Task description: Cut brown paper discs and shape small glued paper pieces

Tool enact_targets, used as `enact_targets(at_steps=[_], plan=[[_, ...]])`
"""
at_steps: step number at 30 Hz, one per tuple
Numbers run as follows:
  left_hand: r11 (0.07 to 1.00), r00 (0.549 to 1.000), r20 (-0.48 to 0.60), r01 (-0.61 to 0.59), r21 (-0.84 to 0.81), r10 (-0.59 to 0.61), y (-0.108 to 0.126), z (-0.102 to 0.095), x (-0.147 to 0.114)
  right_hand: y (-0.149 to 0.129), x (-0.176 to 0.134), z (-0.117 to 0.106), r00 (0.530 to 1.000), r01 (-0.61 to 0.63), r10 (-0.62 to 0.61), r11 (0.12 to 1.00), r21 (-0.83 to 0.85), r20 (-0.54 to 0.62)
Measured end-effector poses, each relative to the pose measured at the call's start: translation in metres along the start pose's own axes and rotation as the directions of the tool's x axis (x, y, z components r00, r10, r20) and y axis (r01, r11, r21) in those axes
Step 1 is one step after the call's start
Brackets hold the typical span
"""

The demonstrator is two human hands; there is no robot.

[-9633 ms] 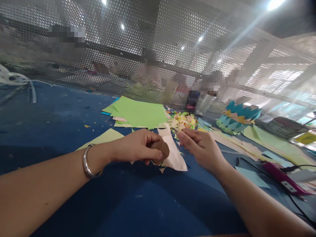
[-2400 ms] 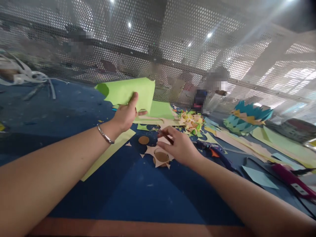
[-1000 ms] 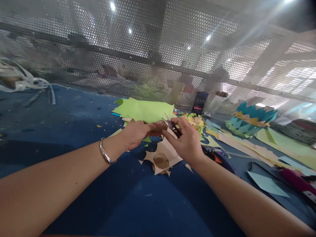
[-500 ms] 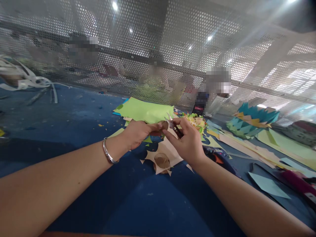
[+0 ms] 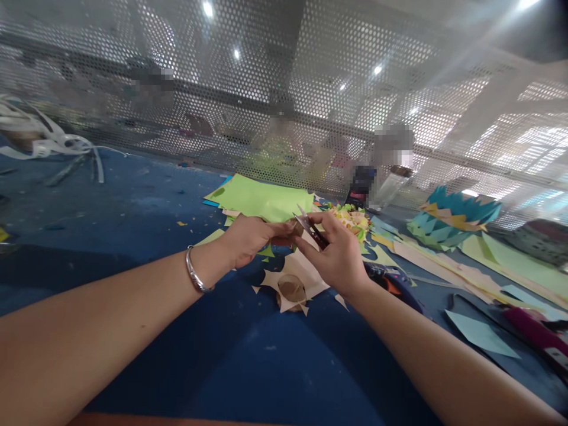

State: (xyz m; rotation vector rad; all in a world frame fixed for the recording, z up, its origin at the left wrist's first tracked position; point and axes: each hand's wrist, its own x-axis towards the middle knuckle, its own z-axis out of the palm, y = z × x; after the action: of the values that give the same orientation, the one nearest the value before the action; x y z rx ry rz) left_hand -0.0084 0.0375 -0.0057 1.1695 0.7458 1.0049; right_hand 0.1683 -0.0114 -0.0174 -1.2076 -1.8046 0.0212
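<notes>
Pinched in the fingers of my left hand (image 5: 248, 241) is a small brown piece (image 5: 297, 228), perhaps round paper, mostly covered by the fingers. My right hand (image 5: 337, 251) grips small scissors (image 5: 314, 229). Their blades are parted and point up and left, right at the brown piece. Below both hands lies peach paper (image 5: 314, 277) with jagged points, and a brown round shape (image 5: 291, 289) shows at its near end. Small paper triangles (image 5: 341, 302) are scattered around it. Green paper scraps (image 5: 267, 251) lie under my left hand.
Light green sheets (image 5: 261, 196) lie behind my hands on the blue table (image 5: 213, 367). A layered paper flower (image 5: 350, 219) and a teal spiky paper bowl (image 5: 457, 222) stand right. Near my right forearm are a dark blue tool (image 5: 393, 281) and a magenta tool (image 5: 532, 331). Perforated metal rises behind.
The scissor blades have shifted slightly left over the brown piece, which shows less of its face now. Both arms stay nearly in place.
</notes>
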Motion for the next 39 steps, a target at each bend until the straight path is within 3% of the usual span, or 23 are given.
enact_targets(at_steps=[8,21,39], plan=[[1.000,0.999,0.047,-0.005,-0.009,0.005,-0.0049,-0.0050,0.0042,0.0011,-0.0002,0.0004,1.000,0.031,-0.031,0.999,0.009,-0.004],[1.000,1.000,-0.019,0.018,-0.004,-0.018,-0.0036,-0.0030,0.0037,0.0014,0.0000,0.0018,0.999,0.031,-0.031,0.999,-0.013,-0.010],[1.000,1.000,-0.027,0.007,-0.013,-0.008,-0.0014,-0.0014,-0.0025,0.0001,-0.0019,0.0023,0.998,0.056,-0.056,0.997,-0.048,-0.013]])
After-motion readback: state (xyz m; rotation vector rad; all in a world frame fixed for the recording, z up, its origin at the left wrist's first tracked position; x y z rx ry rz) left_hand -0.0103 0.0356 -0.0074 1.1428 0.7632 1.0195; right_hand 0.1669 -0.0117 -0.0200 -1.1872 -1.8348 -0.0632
